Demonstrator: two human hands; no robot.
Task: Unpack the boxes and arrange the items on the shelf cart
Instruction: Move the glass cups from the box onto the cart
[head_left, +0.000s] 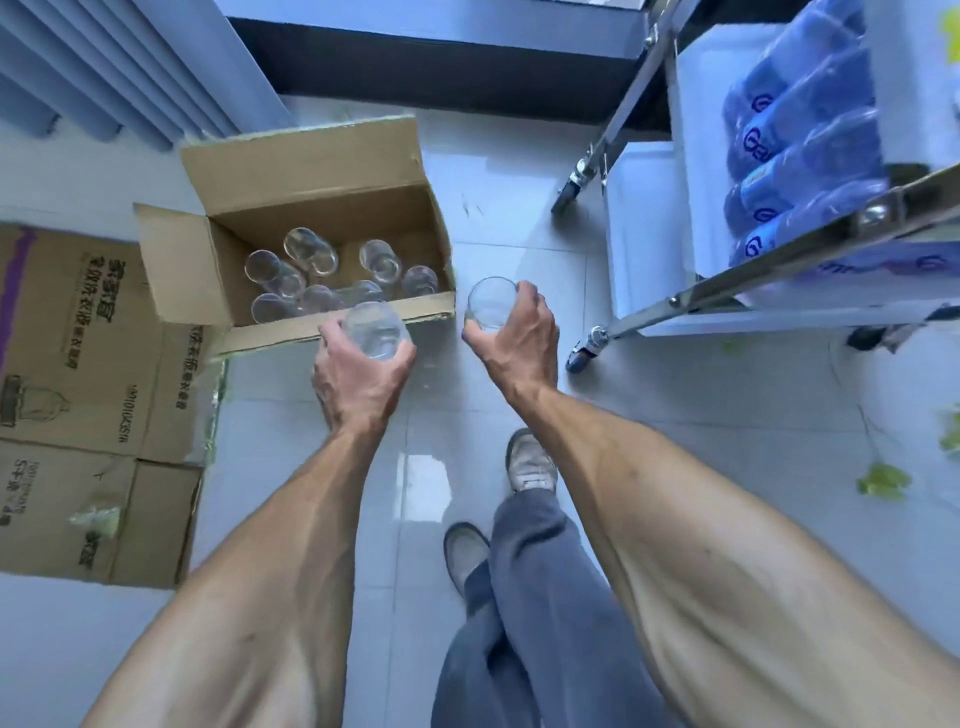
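Two cardboard boxes sit on the pale tiled floor at left. Biggest thing in view is the shelf cart at right: metal frame on castors w/ white shelves, and a row of blue wrapped packs lies on one shelf. Next, the closed printed box at far left, lying flat, dark lettering on its top. Just beside it, twd the middle, is the open box, flaps up, w/ approx eight clear glasses inside, some upright, some tipped against each other. Below, the person's legs in blue-grey trousers and two grey shoes on the floor.

Left hand is curled round a clear glass, fingers wrapped on its side, held over the near edge of the open box. Right hand grips a second clear glass, thumb one side and fingers the other, mouth facing up; it is above bare floor btwn the open box and the cart, touching neither. A few green leaves lie on the floor at lower right.
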